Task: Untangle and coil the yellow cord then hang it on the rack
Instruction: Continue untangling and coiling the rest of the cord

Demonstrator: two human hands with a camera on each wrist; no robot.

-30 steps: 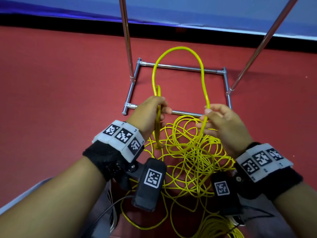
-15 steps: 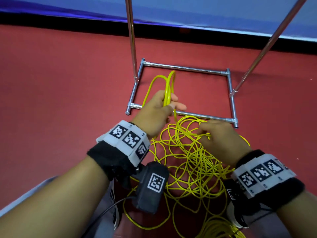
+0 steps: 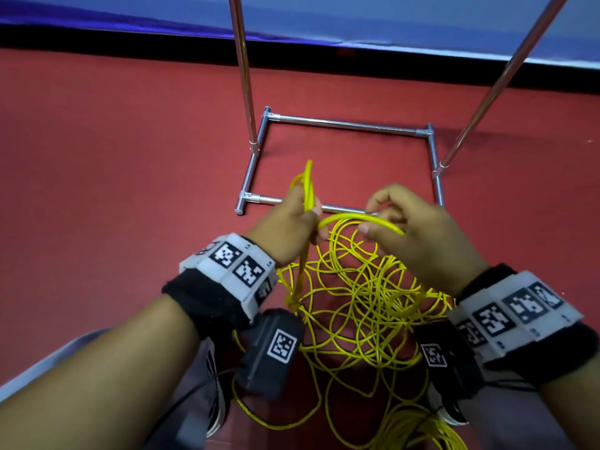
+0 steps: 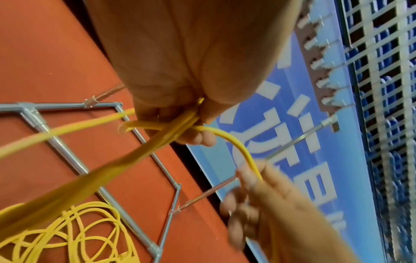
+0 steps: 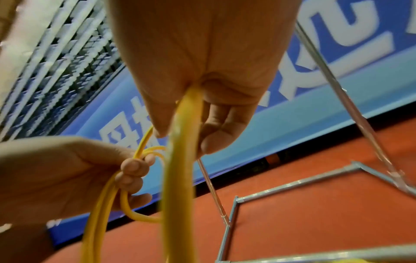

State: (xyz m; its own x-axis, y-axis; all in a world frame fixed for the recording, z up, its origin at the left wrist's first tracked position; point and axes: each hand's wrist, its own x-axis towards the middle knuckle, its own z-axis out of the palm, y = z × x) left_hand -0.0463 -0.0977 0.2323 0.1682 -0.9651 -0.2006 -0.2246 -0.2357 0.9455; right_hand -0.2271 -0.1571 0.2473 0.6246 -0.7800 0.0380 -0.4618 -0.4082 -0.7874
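A tangled yellow cord (image 3: 363, 293) lies in a loose heap on the red floor below both hands. My left hand (image 3: 292, 222) grips a small bundle of coiled loops of the cord (image 4: 180, 122), which stick up above the fist. My right hand (image 3: 406, 228) pinches a single strand (image 3: 357, 217) that arcs across from the left hand, with the cord (image 5: 182, 142) passing between thumb and fingers. The metal rack (image 3: 347, 125) stands just beyond the hands, its square base on the floor and two uprights rising out of view.
A blue banner wall (image 3: 357, 21) with a black strip at its foot runs behind the rack. Red floor (image 3: 113, 157) spreads to the left and right. My shoes (image 3: 214, 401) show under the wrists, beside more cord near the bottom edge.
The big loop held up between both hands was folded into the left hand's bundle. The right hand dipped to the heap, then rose with a fresh strand close to the left hand.
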